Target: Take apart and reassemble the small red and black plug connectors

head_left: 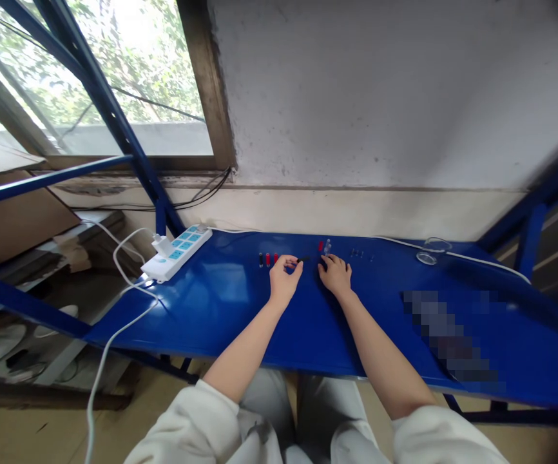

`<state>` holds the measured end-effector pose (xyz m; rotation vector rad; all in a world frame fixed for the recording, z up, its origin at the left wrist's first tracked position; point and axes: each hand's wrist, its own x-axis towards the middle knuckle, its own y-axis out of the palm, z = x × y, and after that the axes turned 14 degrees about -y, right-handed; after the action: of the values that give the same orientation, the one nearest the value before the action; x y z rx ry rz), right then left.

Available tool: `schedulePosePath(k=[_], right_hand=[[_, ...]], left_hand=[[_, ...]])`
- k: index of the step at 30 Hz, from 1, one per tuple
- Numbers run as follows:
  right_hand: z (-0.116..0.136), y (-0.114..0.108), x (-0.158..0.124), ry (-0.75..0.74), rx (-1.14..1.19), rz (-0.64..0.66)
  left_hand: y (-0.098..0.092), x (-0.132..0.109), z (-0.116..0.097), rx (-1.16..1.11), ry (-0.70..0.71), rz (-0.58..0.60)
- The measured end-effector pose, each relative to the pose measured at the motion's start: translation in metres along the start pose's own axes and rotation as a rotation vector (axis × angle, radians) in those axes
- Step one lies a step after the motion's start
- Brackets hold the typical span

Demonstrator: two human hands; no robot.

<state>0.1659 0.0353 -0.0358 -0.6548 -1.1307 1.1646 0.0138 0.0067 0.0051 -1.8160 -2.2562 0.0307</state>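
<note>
My left hand (286, 280) is above the blue table, thumb and fingers pinched on a small black cylinder (303, 260) that points to the right. Its exact kind is too small to make out. To the left of that hand stand a black cylinder (260, 260) and two red ones, the middle one (268, 260) and the right one (276, 258), in a short row. My right hand (336, 276) rests low over the tabletop, fingers bent and apart, with nothing visible in them. Just beyond its fingertips are a red piece (320, 246) and some clear pieces (327, 245).
Several tiny clear parts (357, 253) lie right of the right hand. A white power strip (177, 252) with a plugged-in adapter sits at the left. A clear round object (426, 258) and white cable (489, 265) lie at the right, near a pixelated patch (448, 335).
</note>
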Motion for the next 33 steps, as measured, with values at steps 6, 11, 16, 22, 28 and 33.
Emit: schedulePosePath(k=[6, 11, 16, 22, 28, 33], right_hand=[[0.0, -0.001, 0.0, -0.001, 0.009, -0.012], [0.001, -0.003, -0.001, -0.001, 0.021, -0.013], [0.003, -0.008, -0.005, -0.045, 0.076, -0.049], [0.019, -0.024, -0.007, -0.215, 0.319, -0.276], [0.029, -0.041, -0.011, -0.059, 0.559, -0.491], [0.023, -0.04, -0.008, -0.017, 0.716, -0.49]], left_hand=[[-0.001, 0.003, 0.002, -0.098, -0.076, 0.01], [-0.001, 0.001, 0.002, -0.072, -0.064, 0.016], [-0.001, 0.0, 0.002, -0.066, -0.046, 0.018], [-0.001, 0.002, 0.002, -0.086, -0.055, -0.003], [-0.002, 0.001, 0.002, -0.108, -0.068, -0.006], [-0.001, 0.002, 0.004, -0.116, -0.077, -0.016]])
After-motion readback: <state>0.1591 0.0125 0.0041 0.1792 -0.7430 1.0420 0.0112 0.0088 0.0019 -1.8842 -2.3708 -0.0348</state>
